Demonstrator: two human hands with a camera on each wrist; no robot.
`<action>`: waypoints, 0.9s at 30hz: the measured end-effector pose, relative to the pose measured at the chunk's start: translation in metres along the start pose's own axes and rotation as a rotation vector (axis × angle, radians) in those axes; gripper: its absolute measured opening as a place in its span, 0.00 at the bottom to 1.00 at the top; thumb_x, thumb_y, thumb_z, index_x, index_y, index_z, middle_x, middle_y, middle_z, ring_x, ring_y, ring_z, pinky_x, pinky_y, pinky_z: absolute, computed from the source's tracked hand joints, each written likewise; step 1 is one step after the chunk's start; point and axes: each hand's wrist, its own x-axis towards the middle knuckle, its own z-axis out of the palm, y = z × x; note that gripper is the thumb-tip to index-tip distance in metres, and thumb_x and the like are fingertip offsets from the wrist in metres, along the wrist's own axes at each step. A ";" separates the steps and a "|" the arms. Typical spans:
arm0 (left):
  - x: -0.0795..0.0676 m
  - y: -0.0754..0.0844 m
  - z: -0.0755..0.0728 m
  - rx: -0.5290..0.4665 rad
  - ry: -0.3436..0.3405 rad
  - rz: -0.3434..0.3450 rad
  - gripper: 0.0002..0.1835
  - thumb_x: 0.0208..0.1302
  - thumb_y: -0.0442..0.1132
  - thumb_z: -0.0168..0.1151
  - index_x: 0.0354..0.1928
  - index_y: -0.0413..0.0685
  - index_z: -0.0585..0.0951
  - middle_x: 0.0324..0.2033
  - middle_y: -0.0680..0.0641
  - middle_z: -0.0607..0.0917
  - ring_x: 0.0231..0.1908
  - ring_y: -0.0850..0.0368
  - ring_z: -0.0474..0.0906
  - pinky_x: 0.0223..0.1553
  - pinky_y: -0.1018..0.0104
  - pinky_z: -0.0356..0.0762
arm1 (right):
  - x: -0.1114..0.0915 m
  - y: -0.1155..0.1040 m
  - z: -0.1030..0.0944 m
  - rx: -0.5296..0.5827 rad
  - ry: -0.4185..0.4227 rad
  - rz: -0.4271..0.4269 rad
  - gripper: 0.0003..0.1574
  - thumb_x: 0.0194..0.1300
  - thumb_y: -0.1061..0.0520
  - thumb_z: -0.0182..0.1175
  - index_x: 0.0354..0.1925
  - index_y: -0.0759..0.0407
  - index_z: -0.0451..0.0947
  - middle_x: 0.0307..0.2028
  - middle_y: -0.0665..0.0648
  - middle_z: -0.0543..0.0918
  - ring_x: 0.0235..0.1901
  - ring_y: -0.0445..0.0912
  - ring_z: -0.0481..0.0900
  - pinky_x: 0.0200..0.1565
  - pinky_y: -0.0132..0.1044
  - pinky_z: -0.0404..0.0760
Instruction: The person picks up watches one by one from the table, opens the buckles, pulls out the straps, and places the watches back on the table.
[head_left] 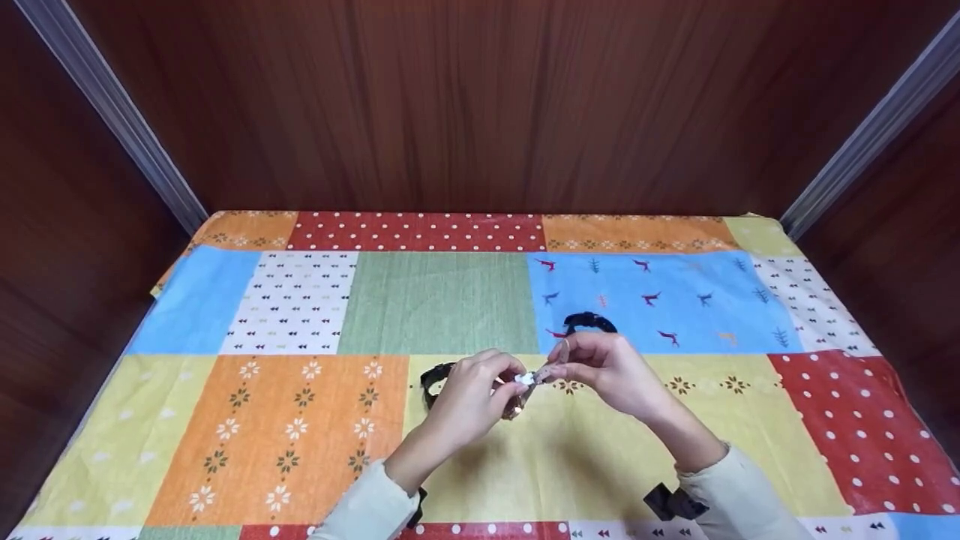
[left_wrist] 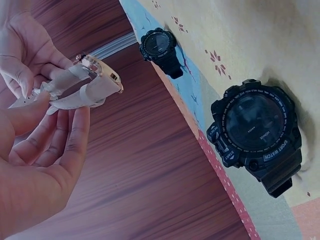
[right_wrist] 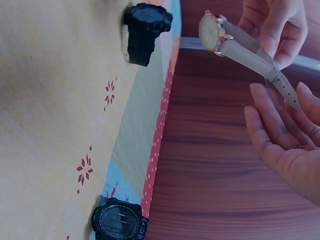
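Observation:
A wristwatch (left_wrist: 100, 77) with a pale strap and rose-gold case is held up between both hands above the table. My left hand (head_left: 469, 397) pinches its strap close to the buckle. At the other side, my right hand (head_left: 611, 371) holds the free end of the strap (right_wrist: 285, 90), where a row of holes shows. The strap forms a loop, with the end lying at the buckle; fingers partly hide the buckle. In the right wrist view the round dial (right_wrist: 209, 32) faces left.
A black sport watch (left_wrist: 255, 127) lies on the patchwork tablecloth (head_left: 442, 300) beside my left hand. Another black watch (head_left: 589, 322) lies behind my right hand. Dark wooden panels (head_left: 480, 105) enclose the table at the back and sides.

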 end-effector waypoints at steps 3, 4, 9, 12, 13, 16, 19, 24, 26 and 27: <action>0.000 0.000 0.000 -0.040 -0.023 -0.016 0.02 0.56 0.33 0.63 0.32 0.42 0.80 0.29 0.51 0.80 0.30 0.61 0.77 0.34 0.72 0.74 | -0.001 -0.001 0.000 0.014 0.006 0.013 0.05 0.56 0.68 0.61 0.31 0.72 0.76 0.29 0.64 0.81 0.28 0.39 0.79 0.31 0.32 0.79; 0.000 0.001 0.000 -0.057 -0.029 -0.021 0.03 0.57 0.33 0.62 0.32 0.41 0.80 0.29 0.50 0.79 0.30 0.61 0.77 0.33 0.73 0.74 | -0.001 -0.001 0.000 0.014 0.011 0.018 0.05 0.56 0.68 0.61 0.31 0.72 0.76 0.29 0.64 0.81 0.27 0.39 0.79 0.31 0.31 0.79; 0.001 0.003 0.000 -0.073 -0.026 -0.031 0.04 0.57 0.35 0.63 0.33 0.42 0.80 0.31 0.50 0.80 0.33 0.59 0.79 0.36 0.72 0.75 | -0.001 -0.002 0.002 0.001 0.029 0.023 0.05 0.56 0.67 0.61 0.31 0.71 0.76 0.29 0.63 0.81 0.28 0.40 0.79 0.31 0.32 0.79; 0.001 0.005 0.000 -0.039 -0.011 -0.029 0.04 0.56 0.37 0.63 0.33 0.44 0.80 0.32 0.51 0.80 0.34 0.57 0.77 0.38 0.68 0.74 | -0.001 -0.003 0.003 -0.016 0.032 0.026 0.05 0.56 0.67 0.61 0.32 0.71 0.77 0.30 0.62 0.81 0.28 0.42 0.80 0.32 0.35 0.79; 0.002 0.006 0.000 -0.033 -0.008 -0.029 0.04 0.57 0.37 0.63 0.33 0.44 0.81 0.32 0.52 0.80 0.33 0.58 0.77 0.37 0.68 0.73 | -0.001 -0.003 0.003 -0.018 0.033 0.024 0.05 0.56 0.67 0.61 0.32 0.71 0.77 0.30 0.62 0.81 0.29 0.42 0.80 0.32 0.36 0.80; 0.003 0.008 0.001 -0.016 -0.004 -0.018 0.03 0.58 0.36 0.62 0.33 0.44 0.81 0.31 0.52 0.80 0.32 0.58 0.75 0.36 0.67 0.72 | 0.000 -0.004 0.004 -0.027 0.034 0.014 0.05 0.56 0.67 0.61 0.32 0.71 0.77 0.29 0.62 0.81 0.28 0.44 0.80 0.32 0.36 0.80; 0.004 0.008 0.002 -0.003 -0.001 -0.007 0.02 0.58 0.35 0.61 0.32 0.44 0.81 0.31 0.51 0.79 0.32 0.57 0.75 0.35 0.68 0.72 | 0.000 -0.005 0.006 -0.025 0.035 0.001 0.05 0.56 0.68 0.61 0.32 0.71 0.77 0.29 0.62 0.81 0.28 0.43 0.80 0.31 0.34 0.79; 0.005 0.008 0.003 0.005 -0.001 -0.006 0.02 0.59 0.34 0.60 0.32 0.43 0.80 0.32 0.51 0.79 0.33 0.55 0.76 0.37 0.66 0.72 | 0.000 -0.005 0.008 -0.030 0.041 0.002 0.05 0.56 0.68 0.61 0.32 0.71 0.78 0.29 0.61 0.82 0.28 0.41 0.80 0.30 0.32 0.78; 0.005 0.008 0.003 0.009 0.002 -0.006 0.02 0.59 0.34 0.60 0.31 0.44 0.80 0.32 0.51 0.79 0.33 0.55 0.75 0.37 0.65 0.72 | 0.001 -0.004 0.008 -0.031 0.041 0.004 0.05 0.56 0.67 0.62 0.32 0.70 0.78 0.29 0.61 0.82 0.27 0.40 0.79 0.29 0.31 0.77; 0.005 0.007 0.003 0.011 0.004 -0.005 0.02 0.59 0.34 0.59 0.31 0.44 0.79 0.32 0.51 0.79 0.33 0.55 0.75 0.37 0.65 0.72 | 0.001 -0.005 0.009 -0.033 0.040 0.005 0.05 0.56 0.67 0.62 0.32 0.70 0.78 0.29 0.61 0.82 0.26 0.40 0.79 0.28 0.30 0.77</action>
